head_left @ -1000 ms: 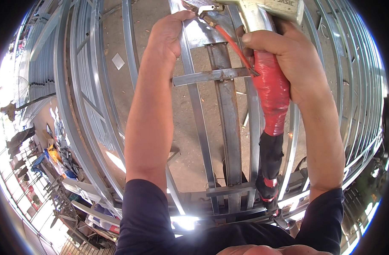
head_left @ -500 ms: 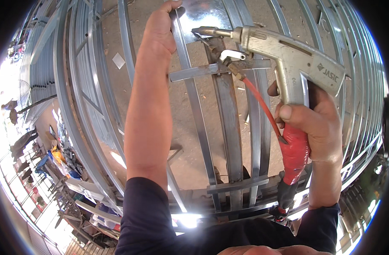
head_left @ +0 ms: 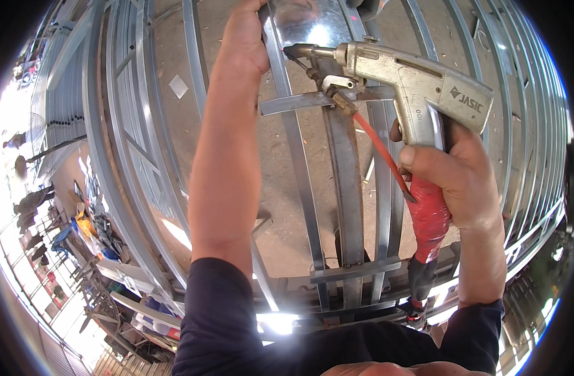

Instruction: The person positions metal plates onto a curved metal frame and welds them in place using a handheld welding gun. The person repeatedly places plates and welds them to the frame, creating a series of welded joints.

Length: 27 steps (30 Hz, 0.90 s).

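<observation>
A metal welding gun (head_left: pixel 387 69) is in my right hand (head_left: pixel 453 178), its fingers wrapped round the grip. The dark nozzle (head_left: pixel 296 51) points left and meets, or nearly meets, a long steel tube (head_left: pixel 297 150). Beneath the gun run an orange hose (head_left: pixel 381 150) and a small wire guide. My left hand (head_left: pixel 246 41) curls against the far part of that tube; its fingertips are cut off by the upper edge. Right beside it lies a shiny metal sheet (head_left: pixel 299 19). A short flat crosspiece (head_left: pixel 280 104) lies across the tubes under the gun.
Long steel tubes form a frame, with a second crosspiece (head_left: pixel 356 271) nearer me. Stacked tubes (head_left: pixel 67 94) fill the left side, and more bars (head_left: pixel 531 81) run along the right. Clutter and coloured bags (head_left: pixel 89 229) sit at lower left. The gun's red-wrapped cable (head_left: pixel 430 225) hangs toward me.
The welding gun has shifted slightly left in the view, its nozzle closer to the tube. My left hand and the frame appear slightly further right; a grey rounded thing shows at the top.
</observation>
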{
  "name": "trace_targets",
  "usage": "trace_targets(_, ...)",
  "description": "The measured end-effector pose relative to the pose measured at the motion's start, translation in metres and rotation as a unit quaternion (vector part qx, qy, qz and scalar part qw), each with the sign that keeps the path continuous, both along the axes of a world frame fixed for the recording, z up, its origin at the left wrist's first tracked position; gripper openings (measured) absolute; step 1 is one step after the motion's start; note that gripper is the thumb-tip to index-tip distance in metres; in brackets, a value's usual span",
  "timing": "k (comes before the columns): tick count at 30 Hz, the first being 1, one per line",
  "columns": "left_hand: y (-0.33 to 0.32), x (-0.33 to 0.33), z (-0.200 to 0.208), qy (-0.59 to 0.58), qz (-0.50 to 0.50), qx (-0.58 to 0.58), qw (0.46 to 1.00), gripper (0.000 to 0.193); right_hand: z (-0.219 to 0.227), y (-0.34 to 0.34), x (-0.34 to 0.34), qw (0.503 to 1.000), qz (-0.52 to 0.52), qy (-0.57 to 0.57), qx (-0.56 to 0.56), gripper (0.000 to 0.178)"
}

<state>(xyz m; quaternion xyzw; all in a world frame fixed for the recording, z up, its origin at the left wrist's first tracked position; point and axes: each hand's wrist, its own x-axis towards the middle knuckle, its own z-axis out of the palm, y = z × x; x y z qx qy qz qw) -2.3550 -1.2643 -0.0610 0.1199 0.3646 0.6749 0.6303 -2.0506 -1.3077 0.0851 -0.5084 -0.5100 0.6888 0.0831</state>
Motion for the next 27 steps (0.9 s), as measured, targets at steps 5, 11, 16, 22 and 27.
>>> trace_targets(5, -0.001, -0.001, 0.002, -0.002, -0.014, -0.004, 1.000, 0.039, 0.006, -0.002, -0.006, 1.000, -0.019, 0.012, 0.013, 0.025)
trace_targets(11, -0.005, 0.000, 0.016, 0.045, -0.026, -0.028, 0.998, 0.041, 0.008, -0.001, -0.006, 1.000, -0.012, 0.010, 0.006, 0.025)
trace_targets(16, -0.004, 0.000, 0.019, 0.049, -0.024, -0.022, 0.998, 0.043, 0.015, 0.002, -0.006, 1.000, 0.013, -0.006, 0.010, 0.026)
trace_targets(22, -0.007, -0.001, 0.022, 0.054, -0.025, -0.019, 0.998, 0.045, 0.015, 0.004, -0.005, 0.999, 0.028, -0.012, 0.016, 0.028)
trace_targets(27, -0.009, -0.001, 0.023, 0.056, -0.026, -0.019, 0.998, 0.048, 0.018, 0.003, -0.006, 1.000, 0.020, -0.013, 0.018, 0.030)
